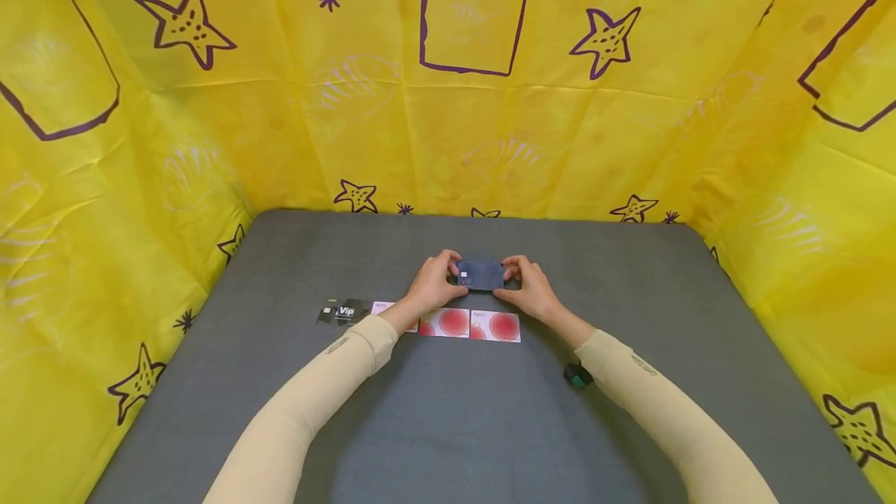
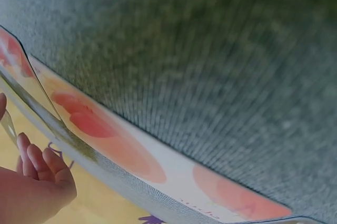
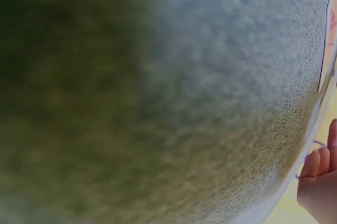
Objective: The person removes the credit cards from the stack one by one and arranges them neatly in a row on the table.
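Observation:
Both hands hold a dark blue card (image 1: 481, 275) marked VIP, with a small chip at its left, above the far side of the row of cards. The left hand (image 1: 432, 280) pinches its left edge between thumb and fingers. At the opposite edge, the right hand (image 1: 530, 286) has the same kind of pinch. In the left wrist view the left hand (image 2: 42, 179) appears at the lower left, beyond a red-patterned card (image 2: 105, 129). The right wrist view catches the right hand (image 3: 320, 184) at its right border.
On the grey table (image 1: 448, 426), dark Vip cards (image 1: 345, 312) lie at the row's left end. White cards with red circles continue rightward, including a middle card (image 1: 446, 322) and an end card (image 1: 495, 326). The left forearm covers part of another. Yellow patterned cloth (image 1: 434, 131) surrounds the table.

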A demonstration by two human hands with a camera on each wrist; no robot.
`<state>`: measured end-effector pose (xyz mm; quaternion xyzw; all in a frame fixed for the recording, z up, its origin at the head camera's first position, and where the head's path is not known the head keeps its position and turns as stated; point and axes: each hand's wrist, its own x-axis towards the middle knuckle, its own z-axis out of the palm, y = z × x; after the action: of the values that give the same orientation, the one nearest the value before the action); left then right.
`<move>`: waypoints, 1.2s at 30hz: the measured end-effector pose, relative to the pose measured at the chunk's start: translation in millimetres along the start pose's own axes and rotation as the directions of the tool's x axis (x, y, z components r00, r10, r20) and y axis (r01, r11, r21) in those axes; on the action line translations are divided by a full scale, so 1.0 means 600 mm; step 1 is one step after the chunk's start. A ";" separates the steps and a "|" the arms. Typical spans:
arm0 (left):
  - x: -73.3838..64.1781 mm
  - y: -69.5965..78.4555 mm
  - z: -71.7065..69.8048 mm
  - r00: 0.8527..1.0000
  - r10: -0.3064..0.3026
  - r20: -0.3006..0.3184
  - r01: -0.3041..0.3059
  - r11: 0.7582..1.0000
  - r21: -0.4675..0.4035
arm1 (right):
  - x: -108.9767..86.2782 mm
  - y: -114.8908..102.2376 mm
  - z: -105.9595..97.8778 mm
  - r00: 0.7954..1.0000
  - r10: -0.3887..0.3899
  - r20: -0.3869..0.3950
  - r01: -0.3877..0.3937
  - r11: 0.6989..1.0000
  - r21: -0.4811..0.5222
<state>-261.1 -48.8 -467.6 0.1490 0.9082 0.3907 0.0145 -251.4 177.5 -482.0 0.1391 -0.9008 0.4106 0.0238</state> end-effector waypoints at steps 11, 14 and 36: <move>-0.016 0.006 0.004 0.999 0.035 0.004 -0.035 0.998 -0.048 | -0.021 0.000 -0.007 1.000 -0.003 0.007 0.003 1.000 0.009; -0.021 0.009 0.005 0.999 0.034 0.012 -0.033 0.998 -0.054 | -0.026 0.001 -0.009 1.000 0.002 0.011 -0.002 1.000 0.011; -0.054 0.026 0.005 0.994 0.028 0.109 -0.028 1.000 -0.001 | -0.076 0.007 -0.019 0.999 -0.047 0.012 0.047 0.999 0.012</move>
<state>-225.8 -46.0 -461.5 0.1829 0.9040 0.3820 0.0584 -209.7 199.2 -484.5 0.1629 -0.8950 0.4144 0.0273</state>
